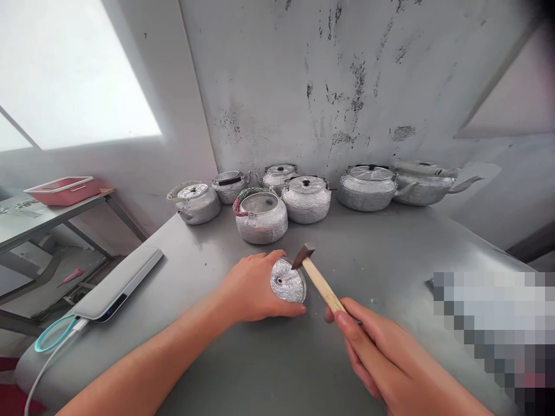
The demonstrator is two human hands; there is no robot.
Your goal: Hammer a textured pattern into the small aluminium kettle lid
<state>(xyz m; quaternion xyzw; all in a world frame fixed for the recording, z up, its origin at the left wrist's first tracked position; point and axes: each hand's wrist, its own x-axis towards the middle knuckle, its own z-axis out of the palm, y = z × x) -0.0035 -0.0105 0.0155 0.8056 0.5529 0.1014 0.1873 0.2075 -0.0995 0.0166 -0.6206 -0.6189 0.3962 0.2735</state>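
Fingers and thumb of my left hand (254,289) wrap the rim of a round, dented kettle lid (289,283), which has a small hole in its middle. The lid is tilted with its face toward me. My right hand (364,341) grips the wooden handle of a hammer (321,283). The hammer's dark metal head is at the lid's upper right edge; whether it touches cannot be told. Beyond my hands stands an open kettle (262,225) with a red and green wrapped handle and no lid on it.
Several battered metal kettles, among them a lidded kettle (307,208) and a large kettle (368,193), line the back of the grey table (269,370). A power bank (124,283) with a cable lies at left. A pink basket (65,190) sits on a side table. A blurred-out object (489,323) is at right.
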